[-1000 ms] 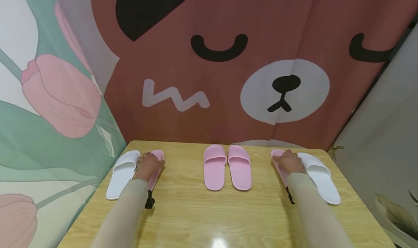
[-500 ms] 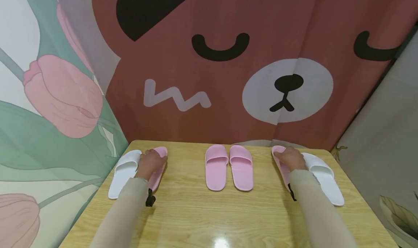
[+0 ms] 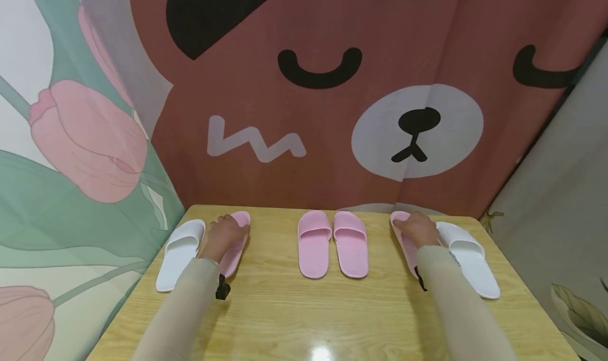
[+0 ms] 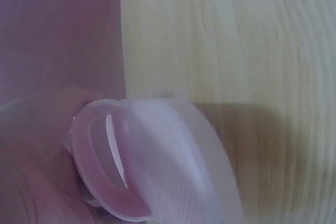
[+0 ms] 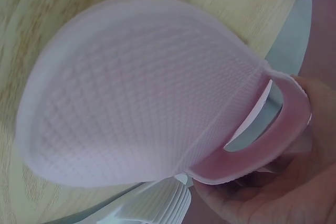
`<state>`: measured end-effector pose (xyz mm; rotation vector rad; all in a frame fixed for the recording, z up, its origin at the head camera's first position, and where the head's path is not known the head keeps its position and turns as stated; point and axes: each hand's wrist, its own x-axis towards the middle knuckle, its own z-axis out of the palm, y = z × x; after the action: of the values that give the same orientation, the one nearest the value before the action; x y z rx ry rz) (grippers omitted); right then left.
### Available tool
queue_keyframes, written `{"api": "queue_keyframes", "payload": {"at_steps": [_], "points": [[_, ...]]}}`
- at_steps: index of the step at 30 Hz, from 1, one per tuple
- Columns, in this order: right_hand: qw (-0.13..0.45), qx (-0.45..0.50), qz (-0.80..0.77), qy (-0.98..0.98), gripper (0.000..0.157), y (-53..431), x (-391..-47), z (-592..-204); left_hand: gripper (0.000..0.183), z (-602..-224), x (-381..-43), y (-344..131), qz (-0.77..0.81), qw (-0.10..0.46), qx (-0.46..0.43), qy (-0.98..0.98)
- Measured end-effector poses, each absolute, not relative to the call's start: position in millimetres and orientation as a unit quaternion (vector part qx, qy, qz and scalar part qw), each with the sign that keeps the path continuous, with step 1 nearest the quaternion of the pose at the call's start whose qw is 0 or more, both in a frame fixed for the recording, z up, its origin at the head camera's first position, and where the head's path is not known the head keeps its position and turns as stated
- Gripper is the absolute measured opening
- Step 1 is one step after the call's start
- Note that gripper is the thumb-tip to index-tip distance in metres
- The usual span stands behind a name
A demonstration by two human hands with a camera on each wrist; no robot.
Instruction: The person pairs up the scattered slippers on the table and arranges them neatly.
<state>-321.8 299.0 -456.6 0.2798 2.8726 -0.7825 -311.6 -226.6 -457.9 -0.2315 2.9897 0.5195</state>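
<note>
My left hand (image 3: 224, 237) grips a pink slipper (image 3: 233, 258) by its strap end, at the left of the table. The left wrist view shows this slipper (image 4: 173, 166) close up, my palm (image 4: 37, 166) at its strap. On the other side my right hand (image 3: 418, 230) holds another pink slipper (image 3: 406, 249), also at the strap. Its textured sole (image 5: 131, 93) fills much of the right wrist view, with the fingers (image 5: 283, 187) behind the strap. Between the hands, two pink slippers (image 3: 313, 253) (image 3: 351, 250) lie side by side near the back edge.
A white slipper (image 3: 178, 263) lies just outside my left hand, and a second white slipper (image 3: 475, 268) just outside the right one. The wooden table (image 3: 304, 313) ends at the back against a brown curtain (image 3: 256, 184) printed with a bear.
The left hand has brought its pink slipper to the right, away from the white one. The right hand's pink slipper has shifted slightly left. The middle pair stays put.
</note>
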Motion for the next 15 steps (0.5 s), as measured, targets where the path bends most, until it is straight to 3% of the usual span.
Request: {"api": "queue_keyframes", "payload": {"at_steps": [8,15], "points": [[0.076,0.094,-0.253,0.960,0.059,294.9,-321.6,-452.8,0.090,-450.6,-312.7,-221.2,0.172,0.057,-0.080,0.980],[0.056,0.091,-0.240,0.965,0.060,289.7,-324.1,-450.8,0.090,-447.1,-314.0,-215.8,0.175,0.051,-0.070,0.981]]}}
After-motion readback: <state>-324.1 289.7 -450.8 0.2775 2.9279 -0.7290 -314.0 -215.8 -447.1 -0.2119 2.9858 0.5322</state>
